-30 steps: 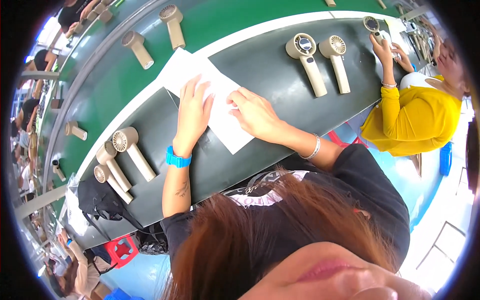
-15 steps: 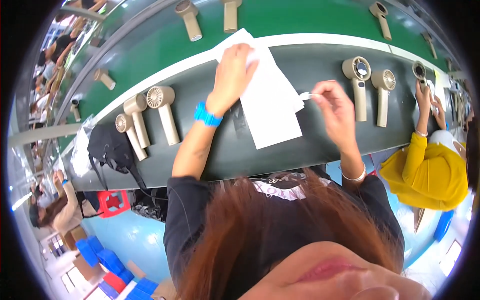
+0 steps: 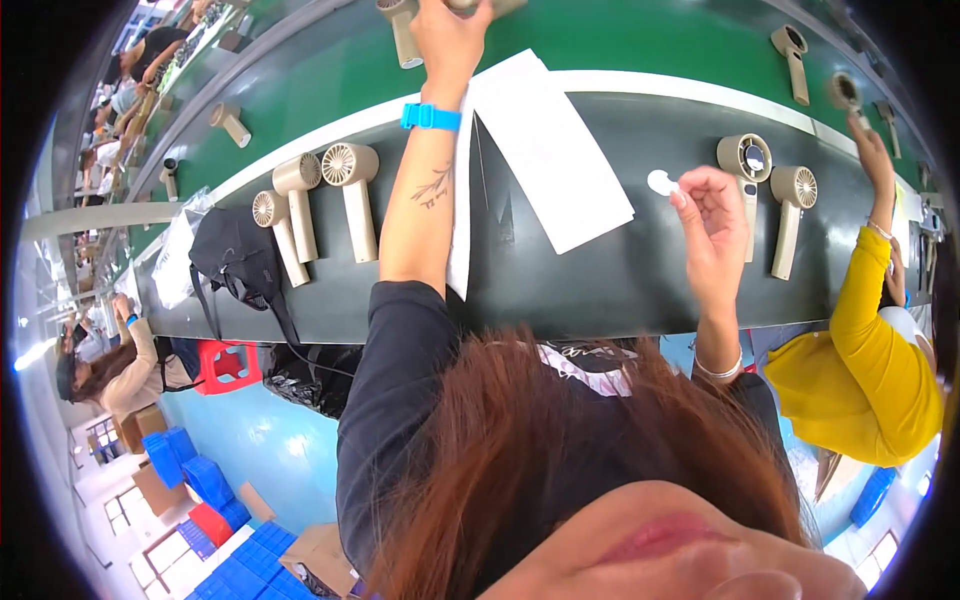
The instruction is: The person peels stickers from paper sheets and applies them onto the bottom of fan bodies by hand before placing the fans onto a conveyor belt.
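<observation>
My left hand (image 3: 452, 35) reaches far forward over the green conveyor belt (image 3: 620, 40) and closes on a beige handheld fan (image 3: 470, 6) at the top edge, mostly out of view. A blue wristband (image 3: 430, 116) sits on that wrist. My right hand (image 3: 708, 200) is raised over the dark bench (image 3: 600, 270), pinching a small white round sticker (image 3: 660, 182) between thumb and finger. A white sheet of paper (image 3: 550, 150) lies on the bench between my arms. Two beige fans (image 3: 765, 190) lie just right of my right hand.
Three beige fans (image 3: 315, 205) lie on the bench at the left, beside a black bag (image 3: 235, 255). More fans (image 3: 792, 50) ride on the belt. A person in a yellow top (image 3: 880, 340) works at the right. Blue crates (image 3: 190, 480) and a red stool (image 3: 228, 365) stand on the floor.
My left hand left the paper and stretched forward onto the belt to a fan. My right hand lifted away from the sheet with the white sticker and moved right.
</observation>
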`<state>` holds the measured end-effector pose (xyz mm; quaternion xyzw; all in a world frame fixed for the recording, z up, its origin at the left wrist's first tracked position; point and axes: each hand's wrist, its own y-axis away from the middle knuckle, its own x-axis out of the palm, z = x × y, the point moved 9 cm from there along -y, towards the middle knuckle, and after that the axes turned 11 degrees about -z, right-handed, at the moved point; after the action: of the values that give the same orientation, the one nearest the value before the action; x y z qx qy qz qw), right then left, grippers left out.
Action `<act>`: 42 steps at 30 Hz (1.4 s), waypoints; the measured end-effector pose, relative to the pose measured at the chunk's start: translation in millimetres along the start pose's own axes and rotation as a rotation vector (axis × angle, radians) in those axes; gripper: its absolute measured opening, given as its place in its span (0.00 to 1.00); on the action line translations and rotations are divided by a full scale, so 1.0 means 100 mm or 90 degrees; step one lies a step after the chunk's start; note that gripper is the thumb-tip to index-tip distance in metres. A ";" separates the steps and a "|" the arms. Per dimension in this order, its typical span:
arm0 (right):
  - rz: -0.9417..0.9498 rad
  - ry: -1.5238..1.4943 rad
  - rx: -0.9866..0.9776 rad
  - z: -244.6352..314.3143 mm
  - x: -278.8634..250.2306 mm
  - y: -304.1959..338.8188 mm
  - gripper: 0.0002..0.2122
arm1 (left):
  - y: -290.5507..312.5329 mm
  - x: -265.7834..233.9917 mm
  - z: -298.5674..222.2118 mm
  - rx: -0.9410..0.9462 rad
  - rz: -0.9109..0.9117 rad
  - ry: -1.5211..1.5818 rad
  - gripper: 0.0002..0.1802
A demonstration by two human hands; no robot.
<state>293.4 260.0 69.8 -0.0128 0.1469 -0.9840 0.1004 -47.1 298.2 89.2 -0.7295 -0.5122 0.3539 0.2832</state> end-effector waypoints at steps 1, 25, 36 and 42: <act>0.004 -0.018 -0.029 0.06 0.01 -0.03 0.10 | -0.04 -0.06 -0.18 -0.075 0.008 0.123 0.21; 0.020 0.314 -0.139 -0.43 0.91 -0.39 0.40 | -0.09 -1.45 -1.26 -0.033 0.003 0.542 0.22; -0.002 0.022 -0.212 0.25 0.55 -0.33 0.13 | 1.10 -1.11 -1.10 -0.027 0.293 0.387 0.19; 0.045 -0.086 -0.101 0.52 0.42 0.00 0.06 | 1.08 -1.25 -1.25 0.046 0.238 0.316 0.20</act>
<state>254.8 236.3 118.9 -0.0818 0.2177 -0.9620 0.1431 85.0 138.8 107.3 -0.8647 -0.2716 0.2291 0.3551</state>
